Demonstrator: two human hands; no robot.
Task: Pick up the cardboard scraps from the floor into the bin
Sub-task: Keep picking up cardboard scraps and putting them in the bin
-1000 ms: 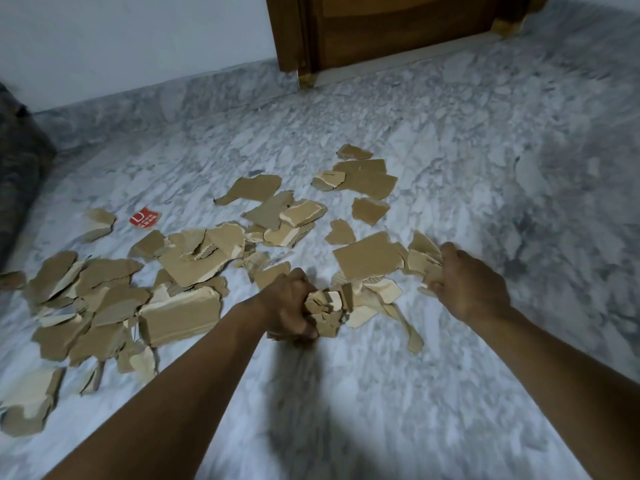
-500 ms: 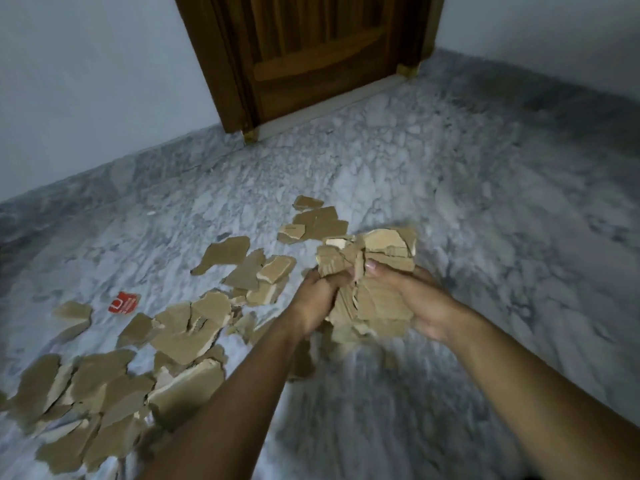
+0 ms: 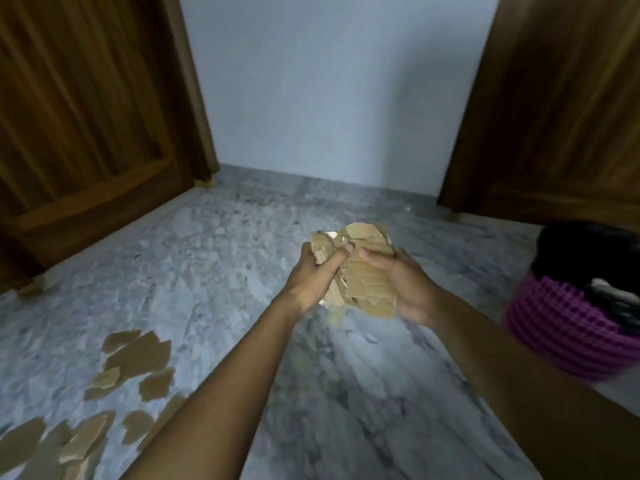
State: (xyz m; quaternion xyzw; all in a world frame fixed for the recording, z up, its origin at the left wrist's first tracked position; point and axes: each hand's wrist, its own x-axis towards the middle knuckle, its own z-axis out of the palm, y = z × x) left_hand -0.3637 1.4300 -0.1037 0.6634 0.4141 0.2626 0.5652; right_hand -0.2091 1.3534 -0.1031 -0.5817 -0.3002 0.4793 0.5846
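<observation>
Held cardboard scraps (image 3: 365,278) in a bundle above the floor (image 3: 225,278), squeezed between left grip (image 3: 311,280) and right grip (image 3: 410,289), both curled round it. Hung near the bin (image 3: 568,330), on its left. Likely called for a tight squeeze until over the rim, lest dangling pieces slip.

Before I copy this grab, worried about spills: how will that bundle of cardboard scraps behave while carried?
Probably light: the left hand and right hand alone hold the bundle of cardboard scraps aloft. Likely loose rather than one stiff mass: one scrap hangs below the hands and may drop. Each piece looks flat and fairly stiff.
</observation>
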